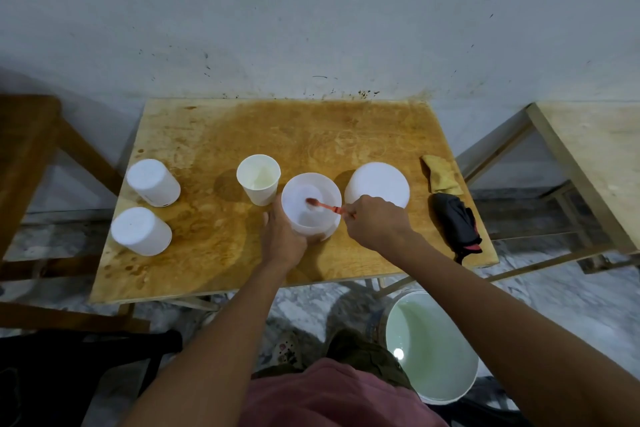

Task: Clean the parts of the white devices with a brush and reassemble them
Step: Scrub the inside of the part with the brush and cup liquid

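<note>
The left grip (285,236) (the person's left hand) is wrapped round the near-left wall of a round, open-topped, translucent white plastic tub (311,224), fingers curled against its side. The tub stands near the middle of the stained wooden bench (207,135). The right grip (375,220) is closed round the handle end of a slim orange-red toothbrush (325,206). This hand sits just beside the tub's right rim. The brush slants over that rim, and its head lies down inside, against the tub's floor.

Just behind and left of the tub stands a white plastic cup (258,178), mouth up. Its wall is close to the left hand's fingertips, though whether they touch cannot be told. Behind the right hand rests a wide white domed plastic part (377,184), partly hidden by the knuckles.

Well apart at the bench's left edge stand two white cylindrical devices, one farther (153,183) and one nearer (141,230). A small dark mark low on the farther one is too small to read.

Along the right edge lie a crumpled yellow cloth (441,173) and, touching its near end, a dark grey cloth with red trim (455,222).

On the floor, below the right forearm, stands a white bucket (440,400) holding pale liquid.
</note>
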The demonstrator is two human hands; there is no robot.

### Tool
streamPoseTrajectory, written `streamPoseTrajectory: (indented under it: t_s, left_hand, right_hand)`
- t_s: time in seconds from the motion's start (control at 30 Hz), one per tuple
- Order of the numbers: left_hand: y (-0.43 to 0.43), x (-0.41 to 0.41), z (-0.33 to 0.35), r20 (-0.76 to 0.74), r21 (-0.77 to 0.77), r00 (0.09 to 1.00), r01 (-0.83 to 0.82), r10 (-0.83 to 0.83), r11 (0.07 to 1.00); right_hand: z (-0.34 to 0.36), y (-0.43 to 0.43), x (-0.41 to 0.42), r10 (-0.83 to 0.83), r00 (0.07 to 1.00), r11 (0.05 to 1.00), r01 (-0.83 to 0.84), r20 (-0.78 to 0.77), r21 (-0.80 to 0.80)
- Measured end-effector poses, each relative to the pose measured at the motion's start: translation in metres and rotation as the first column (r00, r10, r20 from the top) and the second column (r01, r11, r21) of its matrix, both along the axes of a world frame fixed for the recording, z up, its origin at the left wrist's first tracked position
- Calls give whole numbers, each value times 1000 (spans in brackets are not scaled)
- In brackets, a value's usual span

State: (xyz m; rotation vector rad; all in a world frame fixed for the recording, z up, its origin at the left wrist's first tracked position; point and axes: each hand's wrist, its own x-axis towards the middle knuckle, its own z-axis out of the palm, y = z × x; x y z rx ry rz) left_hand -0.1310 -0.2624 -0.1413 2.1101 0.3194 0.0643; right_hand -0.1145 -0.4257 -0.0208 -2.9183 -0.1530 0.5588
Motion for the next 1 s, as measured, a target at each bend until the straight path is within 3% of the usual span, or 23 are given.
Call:
streamPoseTrajectory:
  t_s: [0.1, 0.23, 0.4, 0.53, 0.67, 0.8, 0.93, 1.0]
  left_hand:
    - [0, -1, 0, -10, 0, 1000, -11, 11, 1000]
    - [1, 1, -2, -6, 8, 1000, 9, -9, 1000]
    - [0, 1, -1, -46, -25, 999, -29, 28, 999]
    - [1, 1, -3, -16, 6, 1000, -1, 1, 1000]
    - [2, 0, 0, -21, -1, 1000, -6, 6, 1000]
    - [1, 0, -1, -23, 3, 1000, 2, -2, 1000]
    - [1, 0, 0, -38, -9, 999, -10, 9, 1000]
    - [1, 0, -2, -44, -5, 999, -8, 7, 1000]
  right_hand:
    - [1, 2, 0, -11, 996, 997, 18, -89, 76]
    - [-2, 5, -7, -20, 999, 1000, 20, 29, 4]
    - [6, 6, -3, -73, 997, 997, 72, -27, -5]
    - [4, 8, -9, -33, 998, 998, 37, 61, -55]
    - [3, 9, -10, -51, 995, 995, 58, -85, 86]
    - [3, 10, -11, -15, 999, 1000, 16, 38, -26]
    - [4, 7, -8, -35, 998, 998, 38, -57, 55]
    - [5, 8, -10, -25, 999, 1000, 26, -19, 17]
